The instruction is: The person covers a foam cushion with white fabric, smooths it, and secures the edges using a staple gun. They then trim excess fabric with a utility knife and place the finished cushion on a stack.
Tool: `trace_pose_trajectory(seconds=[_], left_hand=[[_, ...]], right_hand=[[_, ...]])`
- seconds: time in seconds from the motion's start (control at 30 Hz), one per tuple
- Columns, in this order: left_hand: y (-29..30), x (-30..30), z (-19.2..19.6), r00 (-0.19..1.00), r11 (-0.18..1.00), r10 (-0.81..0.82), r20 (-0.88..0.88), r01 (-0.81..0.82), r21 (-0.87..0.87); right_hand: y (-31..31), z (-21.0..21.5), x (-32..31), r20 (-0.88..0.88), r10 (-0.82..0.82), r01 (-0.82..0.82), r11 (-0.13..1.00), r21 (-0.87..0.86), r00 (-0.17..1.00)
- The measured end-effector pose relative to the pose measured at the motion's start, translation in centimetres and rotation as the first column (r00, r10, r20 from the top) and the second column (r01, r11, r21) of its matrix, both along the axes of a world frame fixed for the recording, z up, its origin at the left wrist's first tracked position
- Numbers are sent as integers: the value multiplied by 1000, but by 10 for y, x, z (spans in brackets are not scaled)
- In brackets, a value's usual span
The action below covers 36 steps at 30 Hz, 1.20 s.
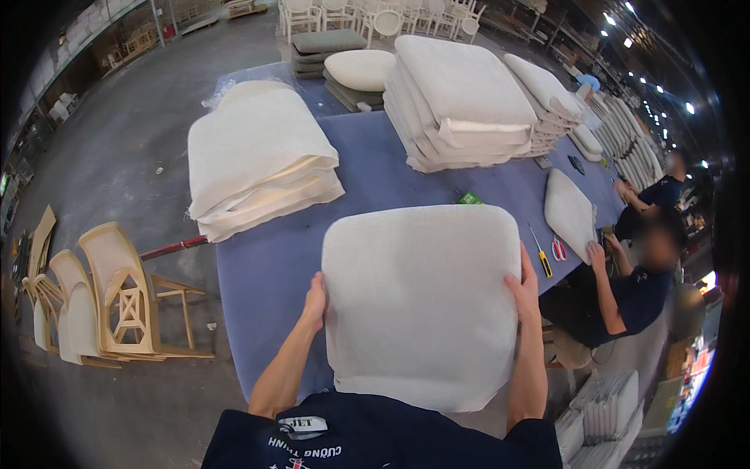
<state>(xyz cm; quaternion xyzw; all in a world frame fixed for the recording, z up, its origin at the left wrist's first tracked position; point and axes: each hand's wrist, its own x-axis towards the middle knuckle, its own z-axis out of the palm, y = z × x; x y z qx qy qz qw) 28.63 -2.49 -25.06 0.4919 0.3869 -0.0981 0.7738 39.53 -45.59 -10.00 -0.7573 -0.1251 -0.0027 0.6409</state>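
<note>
A light grey fabric seat cushion (422,305) is held up in front of my chest, its broad face toward me, over the near edge of the blue-covered table (262,313). My left hand (315,301) grips its left edge, and my right hand (525,285) grips the right edge with the thumb on the face. The fingertips behind the cushion are hidden. Just right of my right hand lie a yellow-handled screwdriver (544,262) and red-handled scissors (558,248). A small green packet (470,198) rests beyond the cushion's far edge.
Cushion stacks stand at the table's left (258,148) and far middle (465,86). On the right a co-worker (637,289) handles another grey cushion (569,211); a second person is beyond. Wooden chairs (117,289) stand on the floor at left, and stacked pieces (601,414) lie lower right.
</note>
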Motion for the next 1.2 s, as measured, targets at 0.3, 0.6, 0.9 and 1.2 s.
trace_pose_trajectory(seconds=[0.3, 0.6, 0.9, 1.2], left_hand=[[81, -56, 145, 544, 784, 374, 751, -618, 58], [108, -111, 108, 460, 533, 273, 845, -804, 265], [98, -98, 116, 462, 487, 261, 847, -821, 298], [125, -82, 103, 467, 460, 379, 799, -844, 275]], right_hand=[[60, -36, 85, 22, -31, 8, 755, 656, 999], [192, -33, 64, -176, -24, 62, 975, 214, 984], [256, 185, -1, 919, 82, 200, 965, -170, 385], [366, 141, -11, 352, 758, -127, 492, -861, 549]])
